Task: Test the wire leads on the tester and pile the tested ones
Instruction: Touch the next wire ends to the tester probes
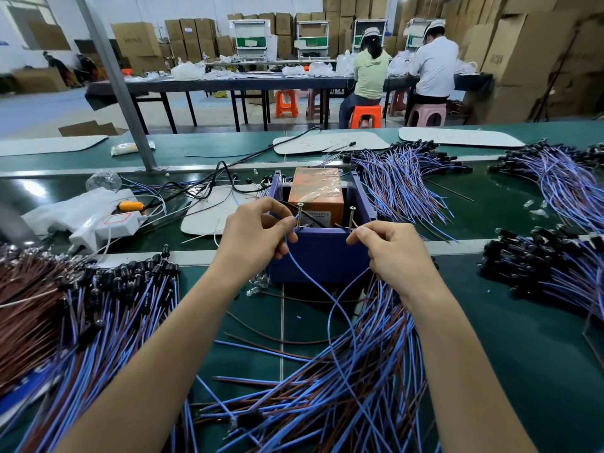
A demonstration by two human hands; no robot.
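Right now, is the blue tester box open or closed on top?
Open: the blue box has no lid; the orange unit inside shows plainly.

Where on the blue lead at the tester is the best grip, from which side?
Pinch the lead just behind each tip, from the near side, as the left hand and right hand do. It is limp and sags in a loop toward the person, so probably only grips near the tips steer them onto the upright screws.

A factory floor, seemingly an assembly line: green belt (523,354), heaped wire leads (402,181), stacked cartons (523,44), capped workers (434,67).
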